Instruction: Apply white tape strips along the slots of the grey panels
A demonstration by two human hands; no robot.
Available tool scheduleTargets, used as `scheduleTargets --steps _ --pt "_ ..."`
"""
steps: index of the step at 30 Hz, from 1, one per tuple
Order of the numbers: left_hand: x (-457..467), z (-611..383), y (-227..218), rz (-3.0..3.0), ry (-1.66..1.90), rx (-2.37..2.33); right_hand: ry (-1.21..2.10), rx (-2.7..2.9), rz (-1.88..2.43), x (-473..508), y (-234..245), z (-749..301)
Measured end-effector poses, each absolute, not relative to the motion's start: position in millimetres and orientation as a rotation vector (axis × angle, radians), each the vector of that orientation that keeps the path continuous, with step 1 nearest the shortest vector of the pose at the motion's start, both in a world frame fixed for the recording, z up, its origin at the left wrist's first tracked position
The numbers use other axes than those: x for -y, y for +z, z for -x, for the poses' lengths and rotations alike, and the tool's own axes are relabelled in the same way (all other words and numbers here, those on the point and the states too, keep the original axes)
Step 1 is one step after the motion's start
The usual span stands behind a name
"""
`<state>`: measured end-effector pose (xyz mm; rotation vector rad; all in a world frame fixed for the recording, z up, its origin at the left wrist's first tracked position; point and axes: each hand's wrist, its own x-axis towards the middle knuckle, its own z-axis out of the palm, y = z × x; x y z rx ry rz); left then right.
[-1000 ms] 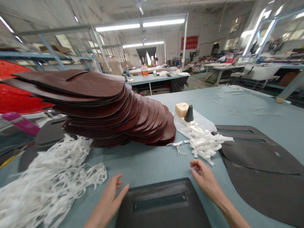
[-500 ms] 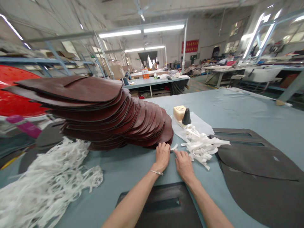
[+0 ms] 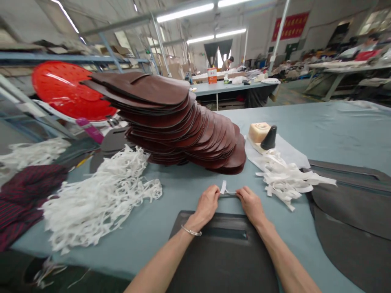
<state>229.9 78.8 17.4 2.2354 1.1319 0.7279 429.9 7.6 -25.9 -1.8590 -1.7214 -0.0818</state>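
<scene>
Well, my left grip (image 3: 207,206) and right grip (image 3: 251,206) are both closed, pinching a white strip (image 3: 224,187) between them, drawn taut so it lies straight along the far edge of the dark leather panel (image 3: 222,256) on the table (image 3: 345,122).

And look at that: a thin silver bracelet (image 3: 191,231) circling the left wrist, just behind the fingers (image 3: 213,196) of the left hand (image 3: 207,206)! The right hand (image 3: 251,205) wears nothing, and both forearms (image 3: 161,257) run bare!
</scene>
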Motion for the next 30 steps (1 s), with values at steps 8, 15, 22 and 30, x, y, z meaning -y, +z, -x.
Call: scheduleTargets --steps 8,15,22,30 --pt "-83 -150 31 -2.084 0.828 -1.178 -0.404 1.523 2.078 6 -23 -474" --pt "-61 -134 40 -1.942 0.838 -1.177 -0.543 1.536 1.978 6 15 -422" --pt "-39 -138 46 -1.909 0.756 -1.002 0.272 2.099 1.555 13 37 -325" --pt "-43 -113 28 -1.819 0.625 -1.133 0.073 1.751 1.918 18 25 -368"
